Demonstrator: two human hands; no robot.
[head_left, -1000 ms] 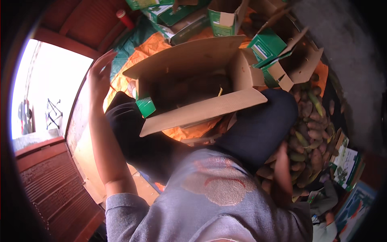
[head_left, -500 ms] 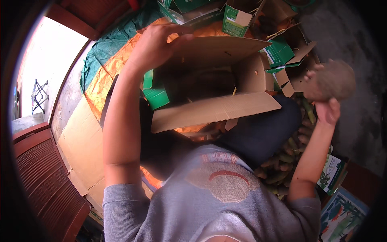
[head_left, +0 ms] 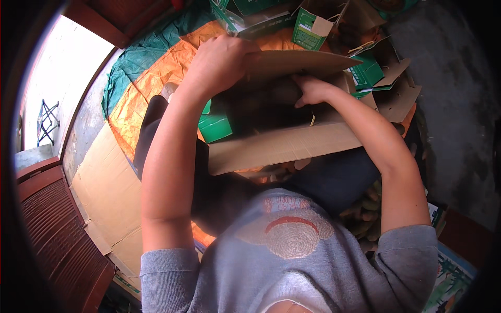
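Note:
An open cardboard box [head_left: 282,148] with green outer flaps rests across my lap, its inside in deep shadow. My left hand [head_left: 224,60] is closed on the box's far flap [head_left: 308,58] at its left end; the fingertips are partly hidden. Inside the box, my right hand [head_left: 314,93] has its thumb and fingers around a large, dull brown tuber [head_left: 282,93]. The tuber is dim and blurred, so its exact kind cannot be told. What lies beneath it is too dark to make out.
More green and brown cardboard boxes [head_left: 310,28] stand beyond mine. Orange sheeting [head_left: 151,86] and green sheeting [head_left: 130,68] cover the floor at the left, near flattened cardboard [head_left: 104,182]. Several tubers [head_left: 365,216] lie by my right thigh. Bare concrete [head_left: 454,104] is at the far right.
My right hand has swung from the far right, where it held up the tuber, leftward into the box. My left hand has shifted slightly right along the flap.

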